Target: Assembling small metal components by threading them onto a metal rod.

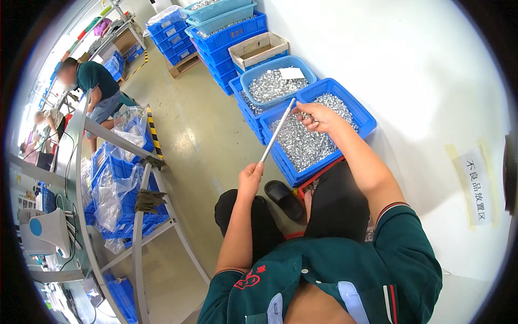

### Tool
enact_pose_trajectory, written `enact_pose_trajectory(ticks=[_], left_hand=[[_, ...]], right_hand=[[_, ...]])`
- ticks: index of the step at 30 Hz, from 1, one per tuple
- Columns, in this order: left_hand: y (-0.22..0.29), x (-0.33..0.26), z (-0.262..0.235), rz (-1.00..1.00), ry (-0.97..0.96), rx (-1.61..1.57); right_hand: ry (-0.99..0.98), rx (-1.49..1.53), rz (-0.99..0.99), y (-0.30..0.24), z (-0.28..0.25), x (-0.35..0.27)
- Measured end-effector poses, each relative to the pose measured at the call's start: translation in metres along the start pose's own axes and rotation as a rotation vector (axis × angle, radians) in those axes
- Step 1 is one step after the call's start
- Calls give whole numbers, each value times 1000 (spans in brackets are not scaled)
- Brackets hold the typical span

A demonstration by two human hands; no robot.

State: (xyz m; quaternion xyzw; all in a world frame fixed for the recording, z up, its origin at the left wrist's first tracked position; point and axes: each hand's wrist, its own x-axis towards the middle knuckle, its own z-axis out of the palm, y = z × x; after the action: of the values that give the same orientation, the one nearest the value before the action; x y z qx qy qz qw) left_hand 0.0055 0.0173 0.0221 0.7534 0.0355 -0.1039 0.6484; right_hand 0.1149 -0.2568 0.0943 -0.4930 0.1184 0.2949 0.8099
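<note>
Left hand (250, 177) grips my rod's (278, 130) lower end; right hand (315, 116) pinches small metal parts (302, 146) at its tip, threading them on.

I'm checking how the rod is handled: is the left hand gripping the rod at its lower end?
Yes, the left hand is closed around the lower end of the thin metal rod, while the right hand meets its upper tip.

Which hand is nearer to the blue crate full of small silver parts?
Right. The right hand is over the blue crate, at the top end of the metal rod. The left hand holds the rod's lower end, short of the crate's near edge.
</note>
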Motion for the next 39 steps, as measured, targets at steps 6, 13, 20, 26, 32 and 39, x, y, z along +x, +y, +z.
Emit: enact_pose_trajectory(ticks=[6, 13, 20, 26, 32, 39], left_hand=[[-4, 0, -4, -8, 10, -11], [-4, -1, -6, 14, -20, 12], [1, -6, -5, 36, -66, -15], [2, -7, -5, 60, -64, 23], [0, -6, -7, 67, -39, 65], [2, -5, -5, 56, -3, 79]], right_hand=[[111, 180, -14, -4, 4, 0], [-2, 253, -94, -1, -4, 7], [-51, 334, -126, -1, -1, 2], [0, 207, -200, -2, 12, -2], [79, -193, -266, -7, 24, -9], [-6, -103, -149, 2, 20, -2]])
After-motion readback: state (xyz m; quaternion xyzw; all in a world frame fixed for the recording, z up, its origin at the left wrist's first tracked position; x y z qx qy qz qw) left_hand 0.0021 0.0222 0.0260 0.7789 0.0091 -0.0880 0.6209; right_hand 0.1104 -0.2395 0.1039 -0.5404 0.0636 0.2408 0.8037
